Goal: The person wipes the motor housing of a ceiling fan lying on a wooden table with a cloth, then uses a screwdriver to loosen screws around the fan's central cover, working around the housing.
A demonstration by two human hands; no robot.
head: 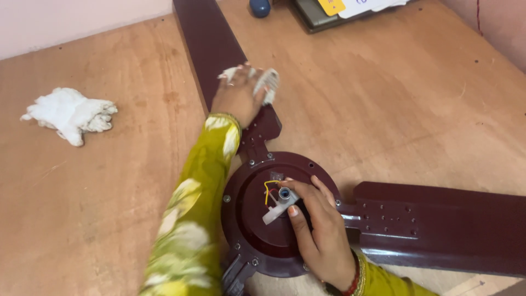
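A dark maroon ceiling fan lies on a wooden surface, its round motor hub (253, 230) facing up. One blade (208, 38) runs away from me, another blade (449, 225) runs to the right. My left hand (238, 98), in a yellow-green sleeve, presses a white cloth (268, 82) onto the near end of the far blade. My right hand (320, 230) rests on the hub, thumb and fingers closed around the white centre shaft (279, 204), beside yellow and red wires (268, 189).
A second crumpled white cloth (71, 112) lies on the wood at the left. At the far edge sit a dark blue round object (259, 6) and a flat dark tray (315, 19) with papers. A pale wall (66, 19) borders the back left.
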